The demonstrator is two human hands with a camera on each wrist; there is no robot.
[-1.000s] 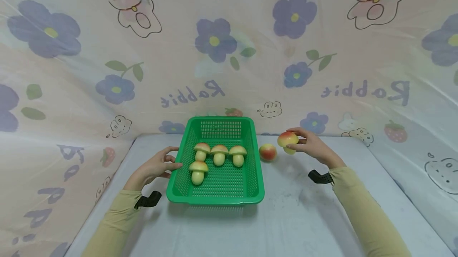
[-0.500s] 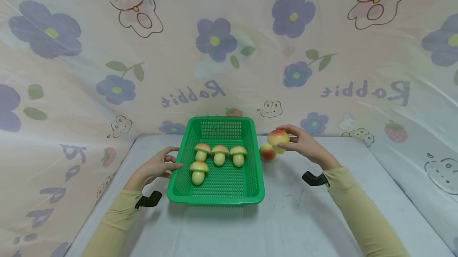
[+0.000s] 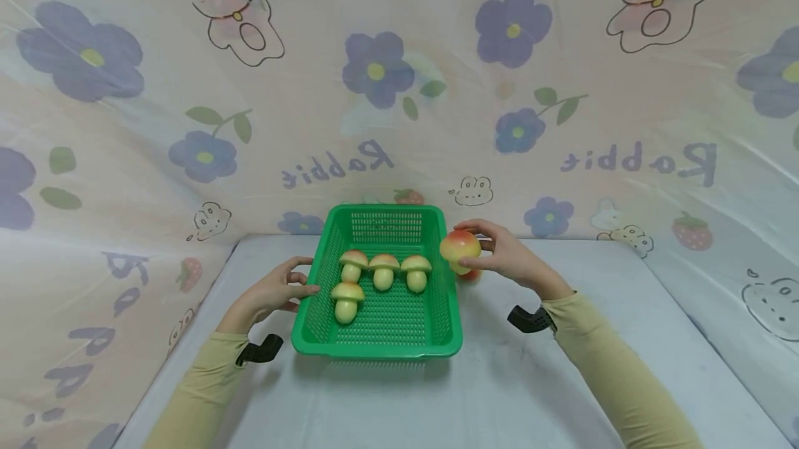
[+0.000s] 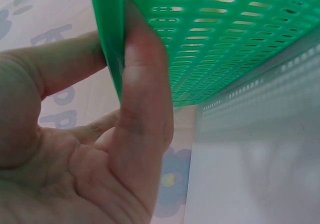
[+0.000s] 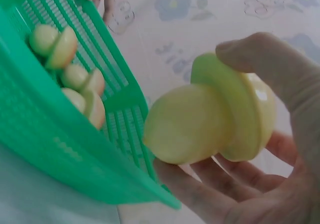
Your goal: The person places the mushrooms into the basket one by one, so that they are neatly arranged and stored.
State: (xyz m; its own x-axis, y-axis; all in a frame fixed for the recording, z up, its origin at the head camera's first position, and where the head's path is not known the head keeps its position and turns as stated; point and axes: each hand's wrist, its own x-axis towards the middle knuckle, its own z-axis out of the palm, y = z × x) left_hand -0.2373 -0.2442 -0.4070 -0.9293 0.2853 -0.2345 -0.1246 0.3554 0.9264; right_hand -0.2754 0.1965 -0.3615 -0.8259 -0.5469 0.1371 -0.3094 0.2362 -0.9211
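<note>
Between the thumb and fingers of my right hand (image 3: 508, 258) is a toy mushroom (image 3: 458, 246), yellow with a red-topped cap. It is held upright in the head view, overlapping the right rim of a green plastic basket (image 3: 374, 350). The right wrist view shows the mushroom's pale stem (image 5: 182, 124) pointing at the basket wall. My left hand (image 3: 275, 291) pinches the basket's left rim, thumb and finger on either side of it in the left wrist view. Several similar mushrooms (image 3: 383, 272) lie inside, toward the left and back.
A round red-and-yellow thing (image 3: 472, 275) sits on the table right of the basket, mostly hidden behind the held mushroom. The white table (image 3: 530, 379) ends at a curtain (image 3: 431, 137) printed with rabbits and flowers.
My right hand has moved left with the mushroom, from right of the round red-and-yellow thing to the basket's right rim, now covering most of that thing. The left hand and basket stay put.
</note>
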